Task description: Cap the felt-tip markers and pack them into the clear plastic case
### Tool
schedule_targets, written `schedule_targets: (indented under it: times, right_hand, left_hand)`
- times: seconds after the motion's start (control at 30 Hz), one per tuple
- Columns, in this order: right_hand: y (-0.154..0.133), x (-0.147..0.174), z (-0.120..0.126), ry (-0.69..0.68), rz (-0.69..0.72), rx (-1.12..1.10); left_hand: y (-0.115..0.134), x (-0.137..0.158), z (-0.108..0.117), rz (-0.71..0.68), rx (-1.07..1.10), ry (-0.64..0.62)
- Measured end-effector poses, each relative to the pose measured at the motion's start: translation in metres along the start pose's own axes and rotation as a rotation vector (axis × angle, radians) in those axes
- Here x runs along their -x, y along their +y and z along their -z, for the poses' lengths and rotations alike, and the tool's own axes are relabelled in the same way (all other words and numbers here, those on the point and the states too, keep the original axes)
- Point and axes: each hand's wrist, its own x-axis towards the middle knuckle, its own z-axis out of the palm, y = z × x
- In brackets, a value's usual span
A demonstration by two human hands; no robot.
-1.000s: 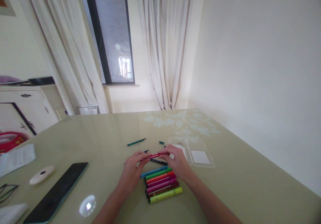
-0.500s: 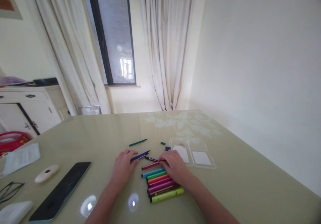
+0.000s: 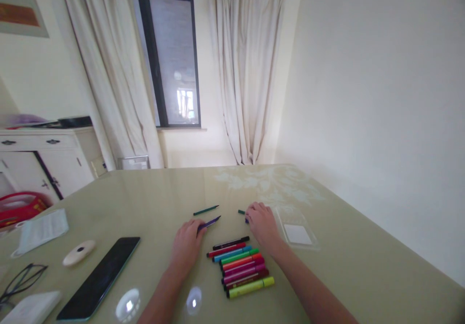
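Observation:
My left hand [image 3: 188, 242] is closed around an uncapped purple marker [image 3: 211, 223], its tip pointing away to the right. Beyond it lies an uncapped dark green marker [image 3: 206, 210]. My right hand [image 3: 262, 223] has its fingertips closed on a small purple cap [image 3: 247, 221], mostly hidden by the fingers. Just past those fingertips rests a dark green cap [image 3: 240, 211]. Between my forearms is a row of capped markers: a black marker [image 3: 231, 243] at the far end, then red, blue, green, orange and purplish ones, and a yellow-green marker [image 3: 250, 287] nearest me.
An open clear plastic case [image 3: 315, 247] with white card [image 3: 298, 234] lies right of my right hand. On the left are a black phone [image 3: 100, 278], a white oval object [image 3: 79, 253], eyeglasses [image 3: 23, 281], a white box [image 3: 34, 308] and a face mask [image 3: 43, 231].
My right hand has left the red marker and moved forward to the purple cap. The black marker now lies in line with the row. My left hand still holds the purple marker.

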Motion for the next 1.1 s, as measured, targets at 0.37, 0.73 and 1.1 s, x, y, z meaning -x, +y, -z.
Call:
schedule_targets:
  times: [0.37, 0.73, 1.1]
  right_hand:
    - [-0.008, -0.005, 0.000, -0.025, 0.023, -0.142]
    - [-0.018, 0.030, 0.002, 0.259, 0.106, -0.629]
    - [-0.016, 0.030, 0.005, 0.130, 0.119, -0.863]
  left_hand:
    - [0.017, 0.000, -0.005, -0.097, 0.343, 0.098]
    - [0.034, 0.006, -0.006, -0.174, 0.452, 0.055]
    - [0.040, 0.011, -0.001, -0.197, 0.487, 0.006]
